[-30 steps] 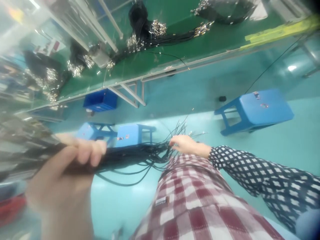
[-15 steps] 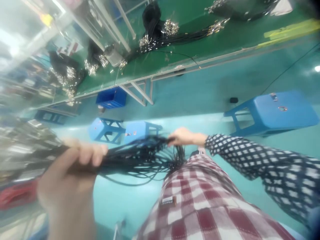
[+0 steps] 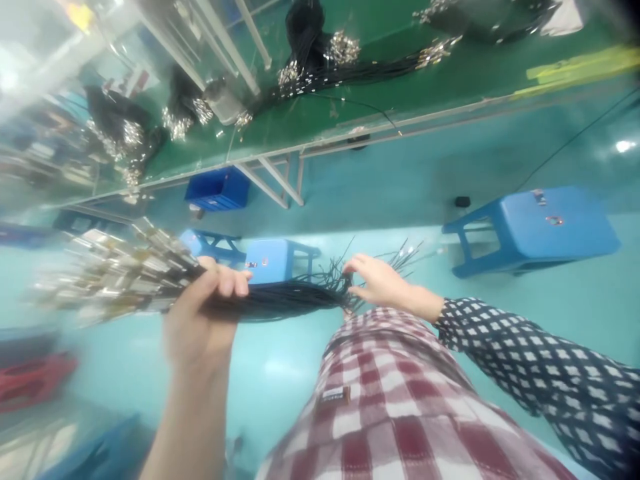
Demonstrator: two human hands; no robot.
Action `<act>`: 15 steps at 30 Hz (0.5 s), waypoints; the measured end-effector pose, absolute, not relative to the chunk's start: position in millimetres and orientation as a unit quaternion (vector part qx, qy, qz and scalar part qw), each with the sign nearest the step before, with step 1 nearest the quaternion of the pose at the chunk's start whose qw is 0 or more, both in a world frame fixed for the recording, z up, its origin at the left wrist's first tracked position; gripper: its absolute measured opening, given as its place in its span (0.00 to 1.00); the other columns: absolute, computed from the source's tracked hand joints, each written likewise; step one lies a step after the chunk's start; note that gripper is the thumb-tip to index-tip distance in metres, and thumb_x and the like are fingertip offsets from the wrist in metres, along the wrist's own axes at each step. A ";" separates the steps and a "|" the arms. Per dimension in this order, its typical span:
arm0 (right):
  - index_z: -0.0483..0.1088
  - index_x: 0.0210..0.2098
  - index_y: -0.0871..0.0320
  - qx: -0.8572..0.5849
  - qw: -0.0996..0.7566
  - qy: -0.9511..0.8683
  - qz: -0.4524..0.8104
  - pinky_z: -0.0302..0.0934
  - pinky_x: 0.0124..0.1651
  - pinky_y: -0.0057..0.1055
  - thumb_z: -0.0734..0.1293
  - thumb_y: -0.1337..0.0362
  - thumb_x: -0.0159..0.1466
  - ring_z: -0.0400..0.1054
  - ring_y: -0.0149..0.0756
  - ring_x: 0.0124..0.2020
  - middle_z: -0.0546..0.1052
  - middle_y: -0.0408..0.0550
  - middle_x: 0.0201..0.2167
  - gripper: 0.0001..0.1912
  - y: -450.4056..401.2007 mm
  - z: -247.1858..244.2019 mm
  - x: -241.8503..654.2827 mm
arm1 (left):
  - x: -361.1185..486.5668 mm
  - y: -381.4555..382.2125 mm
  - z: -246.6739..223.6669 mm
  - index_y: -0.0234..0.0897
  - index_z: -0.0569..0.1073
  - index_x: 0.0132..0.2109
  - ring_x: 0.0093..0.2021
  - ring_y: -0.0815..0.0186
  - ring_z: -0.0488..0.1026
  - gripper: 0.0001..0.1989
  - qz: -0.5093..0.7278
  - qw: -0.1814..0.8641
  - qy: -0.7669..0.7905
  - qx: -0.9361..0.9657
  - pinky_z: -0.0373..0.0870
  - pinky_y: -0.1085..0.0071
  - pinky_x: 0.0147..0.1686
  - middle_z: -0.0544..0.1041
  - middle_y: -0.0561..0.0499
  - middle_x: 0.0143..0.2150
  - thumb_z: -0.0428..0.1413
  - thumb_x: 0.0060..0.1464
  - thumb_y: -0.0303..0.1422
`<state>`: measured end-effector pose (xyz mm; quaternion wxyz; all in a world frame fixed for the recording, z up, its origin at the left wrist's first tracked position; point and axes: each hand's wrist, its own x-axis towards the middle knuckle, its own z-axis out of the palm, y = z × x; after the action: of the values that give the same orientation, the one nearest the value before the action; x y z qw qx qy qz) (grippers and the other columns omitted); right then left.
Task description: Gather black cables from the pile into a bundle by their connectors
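Note:
A thick bundle of black cables (image 3: 285, 299) stretches across in front of my checked apron. My left hand (image 3: 207, 303) is closed around it near one end, where many silvery metal connectors (image 3: 125, 273) fan out to the left, blurred. At the other end my right hand (image 3: 377, 280) has its fingers curled around the cables, thumb and fingertips bent towards each other. Thin loose cable ends (image 3: 403, 257) spread out behind and beyond that hand. The palm side of my right hand is hidden.
A green workbench (image 3: 440, 93) runs along the far side, bearing cable bundles (image 3: 305, 40) and yellow strips (image 3: 580, 70). Beneath its edge stands a blue crate (image 3: 220, 189). Blue stools (image 3: 560, 223) stand on the floor; a red object (image 3: 37, 380) lies lower left.
My left hand has moved right and the connector end has come further into view. The cables have straightened from a loose, looping tangle. My right hand has shifted slightly right, with loose ends showing beyond it.

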<state>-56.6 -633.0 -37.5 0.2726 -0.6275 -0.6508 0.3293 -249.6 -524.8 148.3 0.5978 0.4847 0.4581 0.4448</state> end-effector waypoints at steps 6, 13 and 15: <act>0.68 0.47 0.57 -0.610 0.339 -0.619 0.360 0.66 0.44 0.35 0.75 0.52 0.53 0.73 0.43 0.45 0.76 0.52 0.47 0.26 -609.6 -26.4 -94.9 | -229.4 -521.2 145.5 0.36 0.67 0.28 0.24 0.72 0.64 0.09 0.489 0.612 0.445 0.435 0.69 0.68 0.42 0.61 0.59 0.21 0.62 0.41 0.26; 0.65 0.50 0.59 -0.664 0.345 -0.585 0.312 0.64 0.44 0.35 0.68 0.54 0.62 0.71 0.43 0.47 0.74 0.56 0.49 0.21 -575.6 -52.0 -132.4 | -226.1 -510.1 137.7 0.38 0.68 0.30 0.27 0.71 0.66 0.09 0.490 0.625 0.429 0.430 0.71 0.68 0.45 0.61 0.58 0.24 0.61 0.43 0.27; 0.68 0.45 0.57 -0.632 0.331 -0.625 0.317 0.62 0.39 0.30 0.68 0.56 0.62 0.73 0.38 0.41 0.77 0.50 0.44 0.15 -573.4 -51.7 -122.0 | -231.4 -506.2 134.9 0.38 0.68 0.29 0.26 0.72 0.65 0.08 0.481 0.621 0.425 0.449 0.71 0.68 0.44 0.62 0.58 0.23 0.61 0.44 0.27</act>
<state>-122.0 -573.4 -51.7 0.3315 -0.6321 -0.6248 0.3167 -231.4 -506.2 134.9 0.6211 0.4492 0.4250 0.4815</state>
